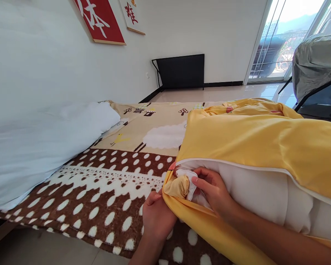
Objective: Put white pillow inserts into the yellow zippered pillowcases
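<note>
A yellow duvet cover (237, 136) lies across the right side of the bed, its long white-edged opening facing me. Inside the opening shows a white quilt (260, 195). My left hand (158, 217) grips the cover's near left corner, thumb on top and the other fingers partly hidden by the fabric. Reaching into the opening, my right hand (213, 189) pinches a white edge of the quilt between thumb and fingers. Beside those fingertips, a bunched pale-yellow piece of cloth (179, 187) bulges out at the corner.
Under the cover spreads a brown and beige patterned blanket (99, 198). A white pillow (49, 147) rests at the left against the wall. Beyond the bed, a black folded panel (180, 71) leans on the wall. A grey-covered chair (317, 62) stands at the right by the window.
</note>
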Tool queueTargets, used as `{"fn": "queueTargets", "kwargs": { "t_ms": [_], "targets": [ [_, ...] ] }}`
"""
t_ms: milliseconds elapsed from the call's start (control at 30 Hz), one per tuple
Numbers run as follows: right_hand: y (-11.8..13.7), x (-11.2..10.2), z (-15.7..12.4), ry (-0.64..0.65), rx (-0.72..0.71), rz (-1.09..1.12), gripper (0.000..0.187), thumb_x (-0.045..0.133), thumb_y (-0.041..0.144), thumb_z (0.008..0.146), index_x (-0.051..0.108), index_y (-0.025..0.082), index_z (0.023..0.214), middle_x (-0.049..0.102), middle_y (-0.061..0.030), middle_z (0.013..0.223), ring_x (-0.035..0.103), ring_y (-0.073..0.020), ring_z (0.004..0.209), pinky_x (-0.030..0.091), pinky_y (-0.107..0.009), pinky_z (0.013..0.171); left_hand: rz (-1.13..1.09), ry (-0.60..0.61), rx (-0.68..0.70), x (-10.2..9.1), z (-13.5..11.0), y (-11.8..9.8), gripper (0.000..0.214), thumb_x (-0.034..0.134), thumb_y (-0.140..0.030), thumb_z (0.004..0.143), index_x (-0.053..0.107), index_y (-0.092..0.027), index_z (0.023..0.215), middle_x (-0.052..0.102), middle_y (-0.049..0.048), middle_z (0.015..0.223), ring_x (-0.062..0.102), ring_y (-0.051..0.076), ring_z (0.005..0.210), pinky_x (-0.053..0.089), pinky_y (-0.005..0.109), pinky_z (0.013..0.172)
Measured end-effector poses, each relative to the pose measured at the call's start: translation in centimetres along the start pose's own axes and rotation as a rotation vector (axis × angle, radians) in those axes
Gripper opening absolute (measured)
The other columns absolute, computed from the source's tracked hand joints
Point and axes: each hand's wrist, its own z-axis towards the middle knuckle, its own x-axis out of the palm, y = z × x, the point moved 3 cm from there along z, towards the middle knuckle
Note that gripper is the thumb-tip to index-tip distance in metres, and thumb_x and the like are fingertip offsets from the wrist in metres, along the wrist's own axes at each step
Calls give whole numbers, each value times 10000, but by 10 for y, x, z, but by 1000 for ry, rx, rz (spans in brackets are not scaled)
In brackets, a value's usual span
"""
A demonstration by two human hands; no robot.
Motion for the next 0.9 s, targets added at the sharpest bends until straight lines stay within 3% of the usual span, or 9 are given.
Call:
{"fn": "queueTargets", "kwargs": {
  "t_ms": [200, 400, 467, 700, 900],
  "targets": [
    [-1, 2, -1, 86, -33, 15, 235, 661, 375, 709, 598, 150, 726, 560, 3, 608, 499, -105, 574, 409, -241, 586, 7, 82, -36, 4, -5, -4, 650, 415, -194, 633, 546, -123, 1265, 699, 113, 1057, 499, 305, 1222, 304, 467, 1090],
    [-2, 6, -4, 58, -68, -200, 328, 737, 402, 676, 552, 172, 819, 556, 13, 707, 507, -103, 639, 420, -225, 579, -2, 150, -57, 5, -6, -5, 617, 402, -200, 634, 572, -122, 1222, 678, 116, 1113, 459, 298, 1260, 271, 474, 1103],
    [-2, 6, -3, 46, -54, -241, 357, 741, 420, 666, 580, 165, 857, 574, 6, 711, 513, -104, 633, 422, -230, 580, -4, 155, -54, 3, -6, -5, 577, 401, -199, 635, 605, -112, 1168, 672, 120, 1127, 457, 294, 1263, 263, 465, 1108],
    [5, 8, 0, -16, 35, -212, 395, 783, 461, 556, 604, 152, 724, 575, 14, 613, 468, -83, 536, 370, -220, 508, -21, 121, -41, -5, -2, -4, 498, 405, -189, 641, 660, -128, 1064, 675, 91, 1139, 463, 278, 1262, 259, 430, 1120],
    [-1, 6, 1, -2, 51, -291, 346, 750, 423, 591, 618, 143, 745, 581, 5, 641, 478, -97, 572, 363, -216, 504, 38, 114, -32, 2, -4, -4, 621, 412, -182, 617, 578, -120, 1212, 641, 129, 1189, 443, 311, 1270, 286, 472, 1099]
  ]
}}
